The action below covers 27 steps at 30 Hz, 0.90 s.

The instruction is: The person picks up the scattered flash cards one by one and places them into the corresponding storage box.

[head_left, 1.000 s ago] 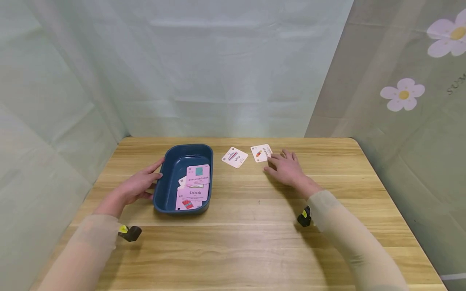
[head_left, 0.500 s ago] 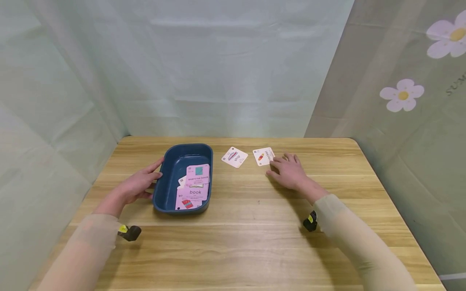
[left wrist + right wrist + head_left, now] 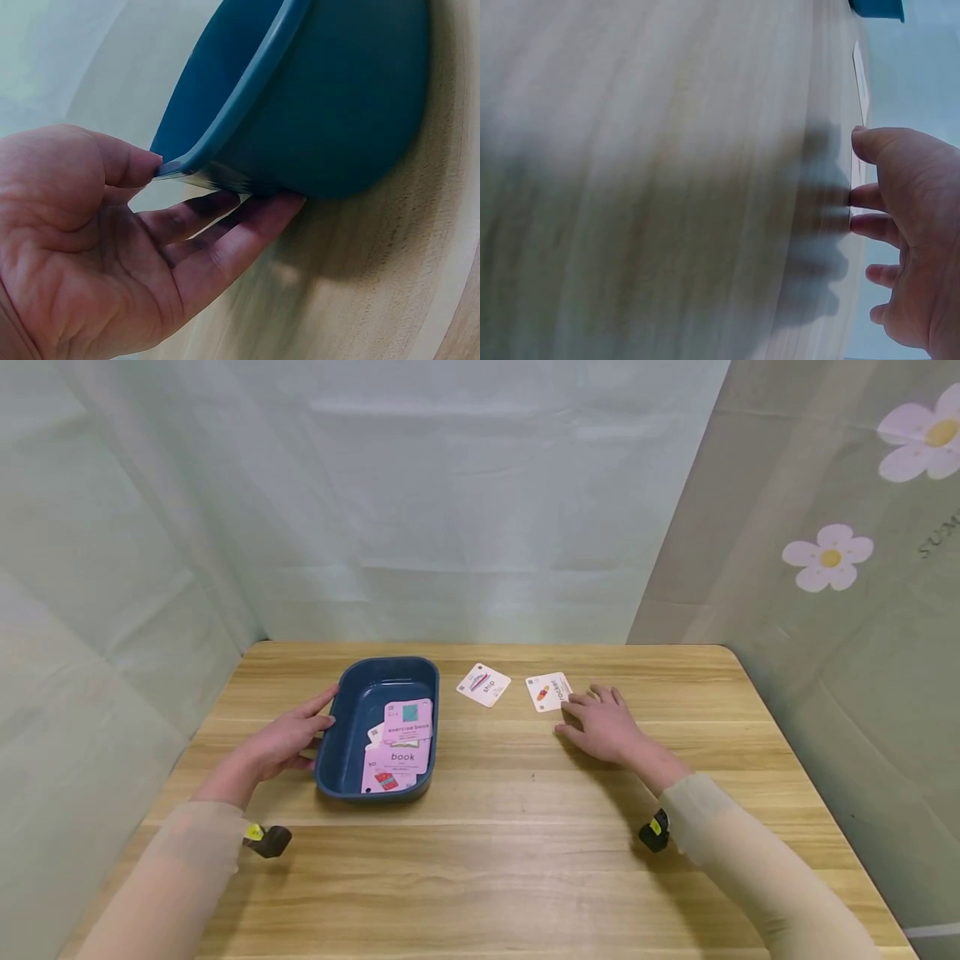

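At the left of the head view is a dark blue plastic bin [image 3: 327,760] with several pink and white picture cards [image 3: 402,758] in it. My left hand [image 3: 287,743] holds its left side, the thumb at the rim and the fingers against the outer wall in the left wrist view. A white "rocket" card [image 3: 547,692] lies flat on the table. My right hand [image 3: 603,727] reaches over its right corner with the fingertips touching it, fingers spread and loosely extended. A white "ship" card [image 3: 484,685] lies between the bin and the rocket card.
The wooden table [image 3: 510,860] has its back edge just behind the cards. A pale cloth backdrop [image 3: 480,510] hangs behind it, and a flowered cloth [image 3: 855,677] hangs at the right. Each wrist carries a small black camera [image 3: 654,832].
My right hand has drawn back toward the front right, and the rocket card has slid with it and turned a little. The left hand, bin and ship card have stayed put.
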Each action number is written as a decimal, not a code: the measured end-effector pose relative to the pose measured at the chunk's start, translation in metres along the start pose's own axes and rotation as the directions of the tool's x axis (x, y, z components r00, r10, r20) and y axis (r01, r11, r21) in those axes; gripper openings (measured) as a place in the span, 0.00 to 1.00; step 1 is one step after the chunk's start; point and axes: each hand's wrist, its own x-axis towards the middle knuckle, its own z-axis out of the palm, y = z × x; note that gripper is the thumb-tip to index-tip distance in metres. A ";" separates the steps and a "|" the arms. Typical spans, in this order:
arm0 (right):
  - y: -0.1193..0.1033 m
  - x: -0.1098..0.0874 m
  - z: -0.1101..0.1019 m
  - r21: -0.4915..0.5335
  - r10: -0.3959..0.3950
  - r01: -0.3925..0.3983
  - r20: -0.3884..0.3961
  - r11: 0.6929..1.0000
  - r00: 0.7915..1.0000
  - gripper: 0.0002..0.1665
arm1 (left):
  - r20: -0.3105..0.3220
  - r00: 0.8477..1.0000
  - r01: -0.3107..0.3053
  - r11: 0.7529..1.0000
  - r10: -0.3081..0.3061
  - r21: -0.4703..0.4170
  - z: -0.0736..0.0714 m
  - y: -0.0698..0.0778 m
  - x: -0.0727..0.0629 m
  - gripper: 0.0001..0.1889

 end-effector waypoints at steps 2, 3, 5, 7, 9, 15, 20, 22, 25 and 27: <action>0.000 -0.003 0.000 -0.001 -0.007 0.007 -0.002 1.000 1.000 0.37 | -0.001 1.000 -0.001 1.000 0.001 0.003 0.000 0.000 0.000 0.35; 0.000 -0.005 0.001 0.002 -0.008 0.008 -0.003 1.000 1.000 0.37 | -0.002 1.000 -0.002 1.000 0.002 0.004 0.000 0.000 0.000 0.35; 0.000 -0.008 0.001 0.003 -0.011 0.011 -0.007 1.000 1.000 0.37 | -0.003 1.000 -0.003 1.000 0.003 0.005 0.000 0.000 0.000 0.35; 0.000 -0.012 0.002 -0.002 -0.017 0.017 -0.013 1.000 1.000 0.37 | -0.004 1.000 -0.004 1.000 0.004 0.004 0.001 0.000 0.000 0.35; 0.000 -0.014 0.003 -0.004 -0.018 0.018 -0.015 1.000 1.000 0.37 | -0.005 1.000 -0.004 1.000 0.004 0.005 0.001 0.000 0.000 0.35; -0.002 -0.021 0.003 0.001 -0.020 0.021 -0.024 1.000 1.000 0.37 | -0.005 1.000 -0.006 1.000 0.006 0.004 0.001 0.000 0.000 0.35; -0.002 -0.025 0.003 -0.005 -0.039 0.039 -0.034 0.999 0.999 0.37 | -0.008 1.000 -0.003 1.000 0.003 0.010 0.001 0.000 0.000 0.35; -0.001 -0.027 0.003 -0.015 -0.051 0.050 -0.039 0.999 0.998 0.36 | -0.007 1.000 -0.005 1.000 0.005 0.011 0.001 -0.001 0.000 0.35; -0.001 -0.030 0.003 -0.018 -0.061 0.061 -0.033 0.998 0.998 0.36 | -0.006 1.000 -0.009 1.000 0.009 0.008 0.001 0.000 -0.001 0.35; 0.000 -0.032 0.002 -0.009 -0.071 0.071 -0.024 0.997 0.997 0.36 | -0.007 1.000 -0.011 1.000 0.011 0.007 0.001 0.000 -0.001 0.35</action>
